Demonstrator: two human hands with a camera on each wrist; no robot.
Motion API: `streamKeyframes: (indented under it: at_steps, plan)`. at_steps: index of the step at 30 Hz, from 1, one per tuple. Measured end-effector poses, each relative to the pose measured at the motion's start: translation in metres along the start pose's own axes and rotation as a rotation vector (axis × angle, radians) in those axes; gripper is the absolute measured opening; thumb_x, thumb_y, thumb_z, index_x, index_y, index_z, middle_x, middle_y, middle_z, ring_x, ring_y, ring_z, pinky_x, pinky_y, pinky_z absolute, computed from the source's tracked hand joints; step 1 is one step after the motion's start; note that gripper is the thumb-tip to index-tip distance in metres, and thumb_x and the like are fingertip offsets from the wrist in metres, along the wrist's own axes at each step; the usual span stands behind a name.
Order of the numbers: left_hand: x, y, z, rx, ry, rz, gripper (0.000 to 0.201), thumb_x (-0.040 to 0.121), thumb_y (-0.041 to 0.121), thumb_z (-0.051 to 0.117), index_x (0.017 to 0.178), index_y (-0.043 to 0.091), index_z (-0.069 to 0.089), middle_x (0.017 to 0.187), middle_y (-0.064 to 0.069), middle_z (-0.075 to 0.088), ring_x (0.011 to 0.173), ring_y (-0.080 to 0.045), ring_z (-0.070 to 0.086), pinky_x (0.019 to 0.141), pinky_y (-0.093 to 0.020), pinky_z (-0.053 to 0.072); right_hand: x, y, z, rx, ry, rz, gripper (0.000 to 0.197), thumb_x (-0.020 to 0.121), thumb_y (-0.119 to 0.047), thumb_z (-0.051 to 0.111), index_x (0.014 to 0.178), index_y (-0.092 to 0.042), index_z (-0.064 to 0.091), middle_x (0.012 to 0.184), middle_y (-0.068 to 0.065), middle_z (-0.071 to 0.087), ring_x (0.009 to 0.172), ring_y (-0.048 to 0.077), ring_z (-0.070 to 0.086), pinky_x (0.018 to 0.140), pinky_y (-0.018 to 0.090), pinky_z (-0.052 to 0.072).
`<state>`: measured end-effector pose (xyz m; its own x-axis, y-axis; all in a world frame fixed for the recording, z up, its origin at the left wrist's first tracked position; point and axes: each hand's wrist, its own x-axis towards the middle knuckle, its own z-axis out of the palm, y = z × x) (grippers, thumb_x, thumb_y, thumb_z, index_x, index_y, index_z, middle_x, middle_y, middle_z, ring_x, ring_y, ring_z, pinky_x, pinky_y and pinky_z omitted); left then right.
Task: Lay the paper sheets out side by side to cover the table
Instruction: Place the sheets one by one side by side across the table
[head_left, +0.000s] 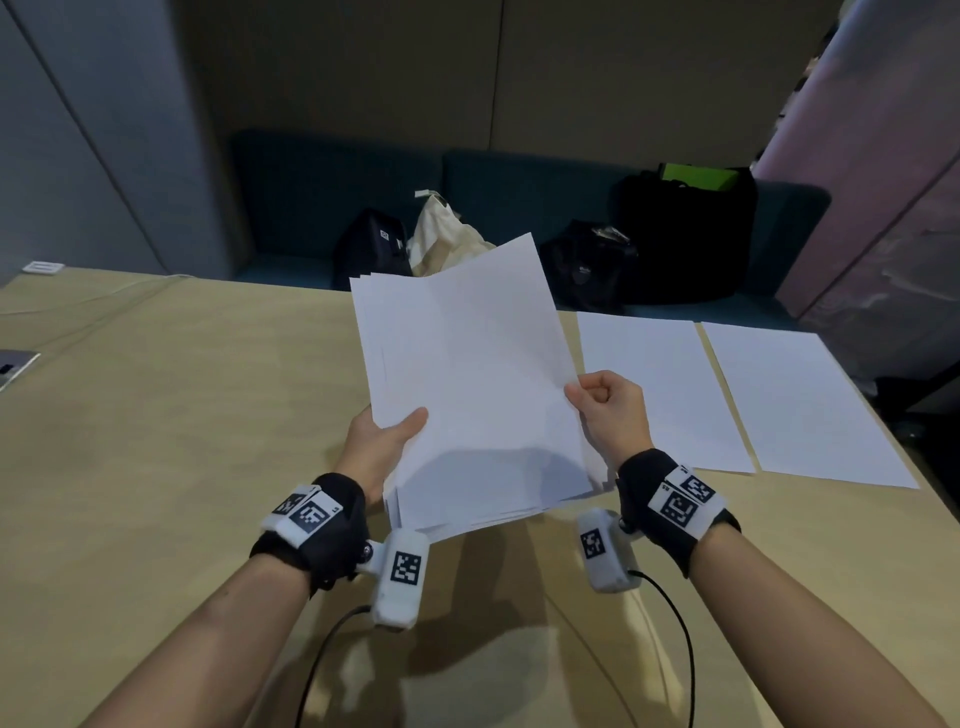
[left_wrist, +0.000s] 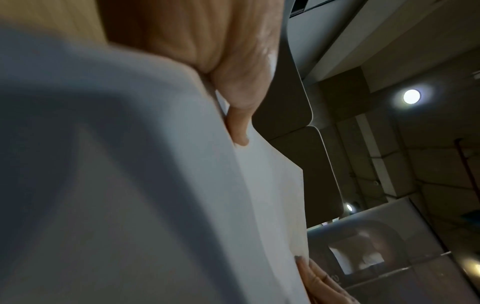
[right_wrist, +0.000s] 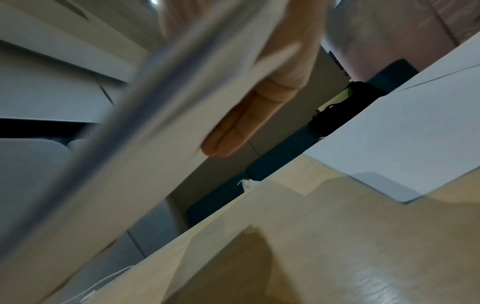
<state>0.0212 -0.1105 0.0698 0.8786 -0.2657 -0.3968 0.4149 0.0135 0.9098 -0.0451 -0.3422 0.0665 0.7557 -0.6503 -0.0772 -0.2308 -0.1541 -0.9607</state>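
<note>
Left hand (head_left: 382, 441) gripping white paper stack (head_left: 467, 395) above tan wooden desk (head_left: 182, 415); right hand (head_left: 610, 410) pinching top sheet edge. Risk: extra sheets clinging, or overlapping two laid white sheets (head_left: 660, 389) beside it.

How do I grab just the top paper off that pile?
Pinch the top sheet at its right edge, coming from the right, as the right hand does. It lifts away from the stack there, while the left hand grips the left side.
</note>
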Motion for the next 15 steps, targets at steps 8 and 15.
streamKeyframes:
  at_steps: [8, 15]
  plan:
    - [0.005, 0.0, -0.026, 0.048, 0.061, 0.053, 0.035, 0.09, 0.017, 0.058, 0.123, 0.005, 0.055, 0.12, -0.011, 0.062, 0.107, -0.028, 0.06, 0.091, -0.036, 0.046, 0.002, -0.001, 0.025, -0.055, -0.028, 0.041, 0.016, 0.091, -0.018, 0.056, 0.076, -0.013, 0.056, 0.067, 0.003, 0.055, 0.066, 0.018, 0.05, 0.067, 0.029, 0.044]
    - [0.012, 0.002, -0.046, 0.022, 0.087, 0.064, 0.034, 0.092, 0.02, 0.055, 0.123, 0.006, 0.054, 0.111, -0.007, 0.062, 0.09, -0.017, 0.061, 0.074, -0.027, 0.047, 0.012, -0.002, 0.042, -0.082, -0.06, 0.094, 0.023, 0.093, -0.019, 0.052, 0.085, 0.0, 0.061, 0.078, 0.01, 0.054, 0.073, 0.02, 0.048, 0.075, 0.032, 0.04]
